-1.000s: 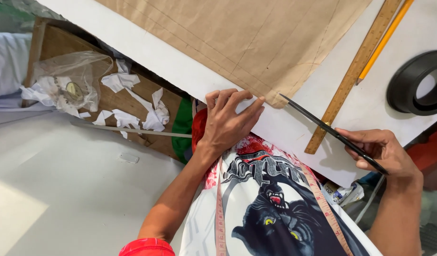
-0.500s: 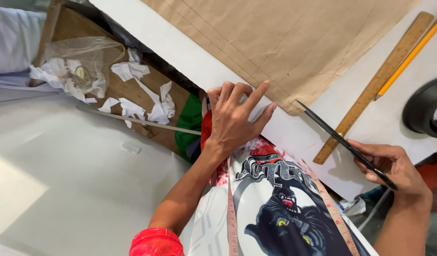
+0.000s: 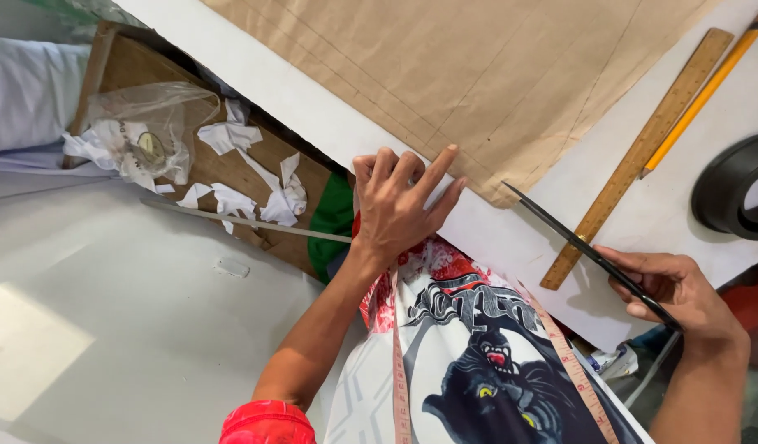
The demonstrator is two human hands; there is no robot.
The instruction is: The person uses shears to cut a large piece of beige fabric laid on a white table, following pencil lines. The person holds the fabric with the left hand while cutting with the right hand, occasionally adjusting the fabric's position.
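My left hand (image 3: 399,205) has slid onto the brown paper (image 3: 477,74) edge, flat, holding nothing; right hand (image 3: 675,292) grips scissors (image 3: 588,251), tips just beside that paper.

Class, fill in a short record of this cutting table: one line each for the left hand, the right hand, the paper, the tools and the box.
Left hand: flat on brown paper near its edge
Right hand: holds black scissors, tip at the paper's corner
Table: white
Tools: wooden ruler, yellow pencil, black tape roll
Box: cardboard, with white scraps

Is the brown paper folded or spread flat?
Spread flat: the brown paper lies smooth on the white table, left hand on its edge.
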